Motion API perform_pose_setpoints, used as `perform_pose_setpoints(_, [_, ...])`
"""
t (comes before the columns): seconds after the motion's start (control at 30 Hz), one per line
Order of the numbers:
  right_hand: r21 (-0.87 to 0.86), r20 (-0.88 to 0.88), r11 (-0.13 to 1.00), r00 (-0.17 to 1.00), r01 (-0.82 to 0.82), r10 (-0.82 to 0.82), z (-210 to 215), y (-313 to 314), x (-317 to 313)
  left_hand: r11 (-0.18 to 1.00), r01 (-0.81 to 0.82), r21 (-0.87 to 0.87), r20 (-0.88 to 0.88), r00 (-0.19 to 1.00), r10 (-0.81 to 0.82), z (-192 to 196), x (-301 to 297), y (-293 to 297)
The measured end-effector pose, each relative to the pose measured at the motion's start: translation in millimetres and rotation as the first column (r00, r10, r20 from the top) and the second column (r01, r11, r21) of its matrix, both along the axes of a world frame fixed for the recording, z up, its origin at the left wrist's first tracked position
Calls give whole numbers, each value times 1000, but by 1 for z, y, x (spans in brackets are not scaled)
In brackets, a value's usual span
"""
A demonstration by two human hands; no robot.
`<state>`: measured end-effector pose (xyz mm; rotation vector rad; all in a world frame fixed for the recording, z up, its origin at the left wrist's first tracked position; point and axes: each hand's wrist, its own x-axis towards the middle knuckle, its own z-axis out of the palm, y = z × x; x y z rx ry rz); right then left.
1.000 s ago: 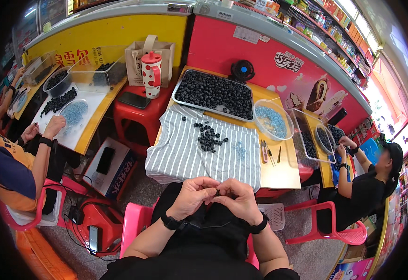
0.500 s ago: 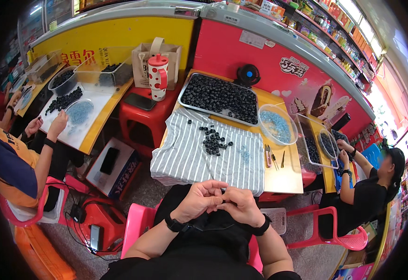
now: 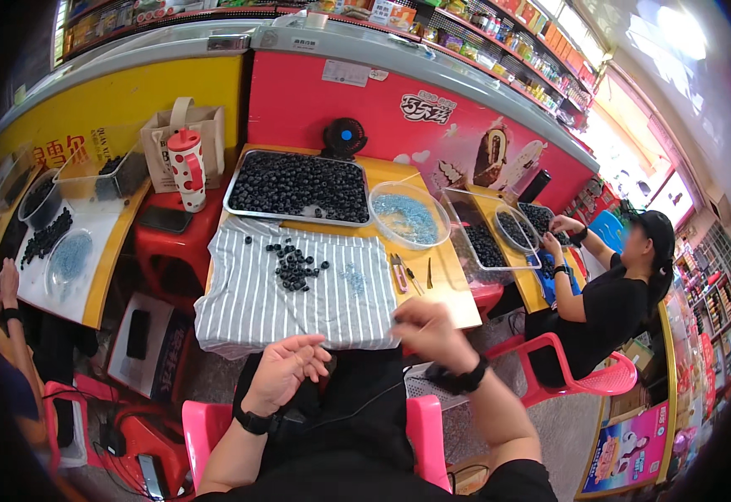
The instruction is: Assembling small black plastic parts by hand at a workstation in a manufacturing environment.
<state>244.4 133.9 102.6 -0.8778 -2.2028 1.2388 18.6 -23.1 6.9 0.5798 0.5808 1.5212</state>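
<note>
Head cam: looks like a between-pieces moment. Left hand (image 3: 283, 373) has its fingers loosely apart, nothing visible in it; right hand (image 3: 434, 331) is blurry, can't tell if it's pinching anything. Next move probably calls for a light 2-finger pinch. The black beads (image 3: 295, 271) are small, roundish, loosely heaped on striped cloth (image 3: 230, 311) ahead of the left hand.

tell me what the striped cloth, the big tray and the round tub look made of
Cloth: probably cotton or a blend, matte, with soft creases. Tray: likely metal, its silvery rim catching light. Tub: probably plastic, possibly glass, glossy, with a see-through wall.
</note>
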Motion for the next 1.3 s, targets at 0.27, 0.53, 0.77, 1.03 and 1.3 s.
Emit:
perform_pose_setpoints(0.27, [367,-339,617,717,696,-609,30,169,83,994,-70,-89,6,997,71,6,-2,5])
perform_pose_setpoints(0.53, [328,87,937,991,-123,99,-43,59,-71,965,-172,-198,79,978,191,-6,-12,3])
perform_pose_setpoints(0.77, [560,283,800,958,-213,57,-58,75,-154,970,-153,-186,109,978,176,-13,-7,4])
perform_pose_setpoints(1.03, [412,375,848,910,-333,175,-66,61,-158,966,-195,-172,146,964,221,-16,-17,3])
perform_pose_setpoints(1.3, [617,243,785,962,-56,-123,-68,91,-151,973,-151,-173,124,977,173,-13,-9,6])
